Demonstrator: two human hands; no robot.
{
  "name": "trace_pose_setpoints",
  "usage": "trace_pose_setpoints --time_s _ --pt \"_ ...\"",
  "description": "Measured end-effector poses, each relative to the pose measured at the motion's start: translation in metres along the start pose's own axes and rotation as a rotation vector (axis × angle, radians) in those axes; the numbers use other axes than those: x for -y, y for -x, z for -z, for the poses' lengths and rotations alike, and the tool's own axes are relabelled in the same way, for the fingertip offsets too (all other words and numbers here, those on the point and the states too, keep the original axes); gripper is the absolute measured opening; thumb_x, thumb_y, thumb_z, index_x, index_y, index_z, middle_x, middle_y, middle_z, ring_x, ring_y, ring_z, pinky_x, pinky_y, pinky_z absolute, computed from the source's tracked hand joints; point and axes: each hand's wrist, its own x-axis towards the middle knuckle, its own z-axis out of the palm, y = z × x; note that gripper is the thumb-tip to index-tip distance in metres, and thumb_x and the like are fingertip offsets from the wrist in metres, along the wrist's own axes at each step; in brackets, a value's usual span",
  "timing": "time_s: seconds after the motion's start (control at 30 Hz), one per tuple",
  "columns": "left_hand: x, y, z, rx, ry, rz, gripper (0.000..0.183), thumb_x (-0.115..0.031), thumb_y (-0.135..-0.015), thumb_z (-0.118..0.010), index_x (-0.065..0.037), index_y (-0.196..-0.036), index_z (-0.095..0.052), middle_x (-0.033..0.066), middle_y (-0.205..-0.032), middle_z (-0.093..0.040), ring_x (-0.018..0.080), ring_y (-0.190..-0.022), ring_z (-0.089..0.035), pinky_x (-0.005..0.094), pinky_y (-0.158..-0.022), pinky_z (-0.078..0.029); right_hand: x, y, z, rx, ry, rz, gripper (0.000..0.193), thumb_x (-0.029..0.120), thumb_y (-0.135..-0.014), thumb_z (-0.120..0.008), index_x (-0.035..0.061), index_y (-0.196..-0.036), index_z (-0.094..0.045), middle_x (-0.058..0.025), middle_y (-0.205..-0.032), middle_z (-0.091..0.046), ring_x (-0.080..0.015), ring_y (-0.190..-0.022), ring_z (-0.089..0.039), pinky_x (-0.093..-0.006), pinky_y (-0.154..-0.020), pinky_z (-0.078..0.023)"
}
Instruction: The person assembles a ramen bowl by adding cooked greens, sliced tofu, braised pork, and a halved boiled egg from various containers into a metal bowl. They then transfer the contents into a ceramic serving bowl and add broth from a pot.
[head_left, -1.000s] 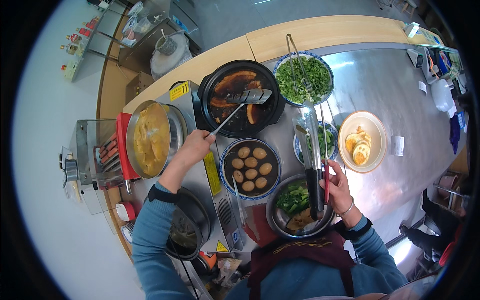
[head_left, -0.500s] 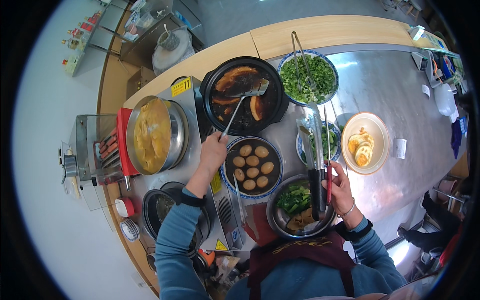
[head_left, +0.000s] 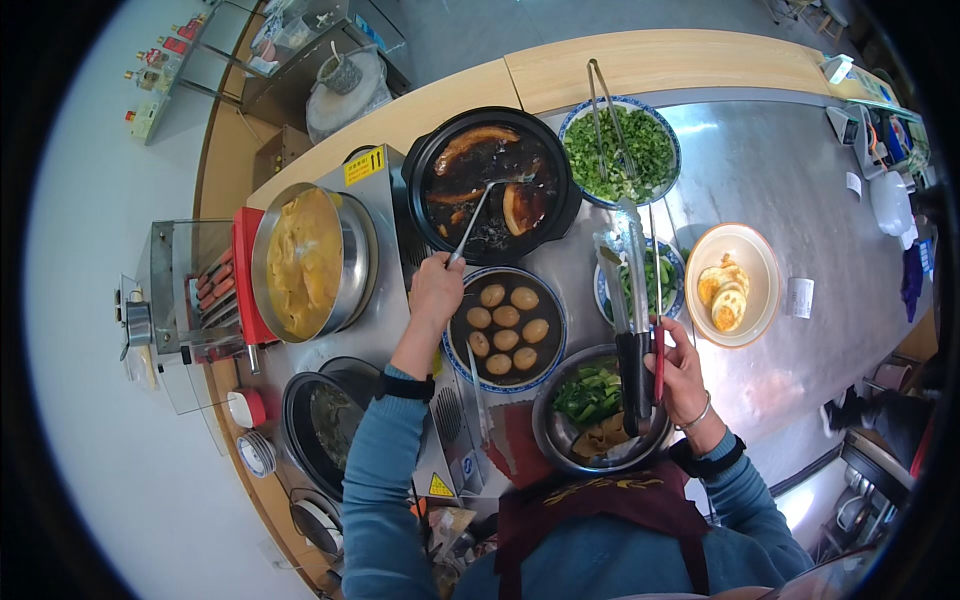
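The left hand (head_left: pixel 437 290) is at 10 o'clock from the middle of the egg bowl (head_left: pixel 561 350), its fingers closed around the handle of a metal spatula (head_left: pixel 478 222). The spatula slants toward 1 o'clock into the black pot (head_left: pixel 420 215), where its head is seen nearly edge-on over dark liquid; how deep it sits I cannot tell. Browned slices (head_left: pixel 475 148) lie in that liquid, 1 of them near the pot's 11 o'clock. The pot stands at 12 o'clock from the egg bowl, which holds 9 brown eggs (head_left: pixel 506 317).

The right hand (head_left: pixel 682 378) has its fingers closed on a red-handled tool (head_left: pixel 659 370). Black-handled tongs (head_left: pixel 632 370) stand just beside it; how firmly the fingers hold them I cannot tell. Both point toward 12 o'clock, handle ends above a steel bowl (head_left: pixel 541 425) of leafy greens (head_left: pixel 590 395).

At 1 o'clock from the right hand, a cream bowl (head_left: pixel 765 315) with fried eggs (head_left: pixel 728 307) rests on the desk (head_left: pixel 830 170).
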Motion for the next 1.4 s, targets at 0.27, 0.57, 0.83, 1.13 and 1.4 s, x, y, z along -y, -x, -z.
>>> trace_pose_setpoints --time_s 0.27,0.57,0.83,1.13,1.4 --pt "0.007 0.001 -0.027 -0.091 0.097 0.001 0.033 -0.035 -0.096 -0.063 -0.011 -0.116 -0.073 0.0198 -0.115 -0.072 0.0408 -0.112 -0.066 0.0489 -0.094 -0.051 0.004 -0.003 -0.008 -0.017 0.072 -0.013 0.065 -0.001 -0.091 -0.069 0.0097 -0.149 -0.042 -0.0008 -0.102 -0.064 -0.0064 -0.084 -0.061 -0.0203 -0.075 -0.05" --pt "-0.008 0.004 -0.035 -0.089 0.177 0.05 0.034 -0.032 -0.095 -0.065 -0.007 -0.117 -0.072 0.0202 -0.109 -0.074 0.0395 -0.107 -0.068 0.0463 -0.091 -0.051 0.072 -0.096 -0.052 0.177 0.23 0.078 0.066 0.006 -0.087 -0.062 0.0073 -0.149 -0.04 -0.007 -0.101 -0.067 -0.0127 -0.087 -0.064 -0.0247 -0.077 -0.051" --pt "-0.018 0.027 -0.022 -0.106 0.114 0.023 0.033 -0.031 -0.098 -0.061 -0.007 -0.12 -0.067 0.0222 -0.107 -0.073 0.0432 -0.105 -0.067 0.0502 -0.09 -0.052 0.107 -0.196 -0.123 0.316 0.281 0.107 0.063 0.008 -0.087 -0.071 -0.0008 -0.142 -0.042 -0.0134 -0.098 -0.065 -0.0224 -0.072 -0.069 -0.0327 -0.062 -0.06" --pt "-0.017 0.039 -0.03 -0.167 0.159 -0.019 0.028 -0.026 -0.1 -0.058 -0.004 -0.118 -0.062 0.0235 -0.095 -0.073 0.0447 -0.096 -0.069 0.0536 -0.083 -0.052 0.114 -0.276 -0.173 0.312 0.434 0.018 0.052 0.008 -0.087 -0.068 -0.0014 -0.134 -0.047 -0.0144 -0.094 -0.062 -0.0258 -0.068 -0.069 -0.0422 -0.06 -0.065" --pt "-0.014 0.042 -0.031 -0.127 0.197 0.027 0.025 -0.024 -0.1 -0.059 -0.004 -0.114 -0.057 0.0239 -0.094 -0.073 0.0455 -0.095 -0.068 0.0537 -0.083 -0.052 0.102 -0.264 -0.165 0.362 0.442 -0.184 0.041 0.007 -0.085 -0.068 0.0003 -0.122 -0.051 -0.0152 -0.089 -0.063 -0.0269 -0.061 -0.069 -0.0441 -0.059 -0.066"
